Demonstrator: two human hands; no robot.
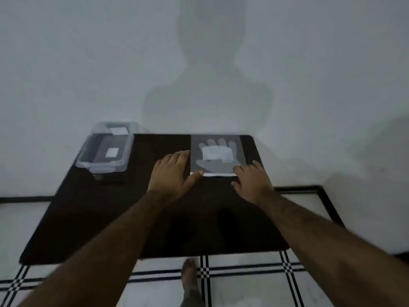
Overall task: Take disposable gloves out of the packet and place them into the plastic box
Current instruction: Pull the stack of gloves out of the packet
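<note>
Two hands flat at packet on desk.
Left hand and right hand grips spread, touching its near edge; box far left.

There is one camera, worn on the person's head. It looks forward and down over a dark table, quite near. The wall fills twelve o'clock, the floor six.

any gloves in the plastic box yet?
No: the plastic box on the table's far left holds only white labels, and the gloves are still in the packet under both hands.
</note>
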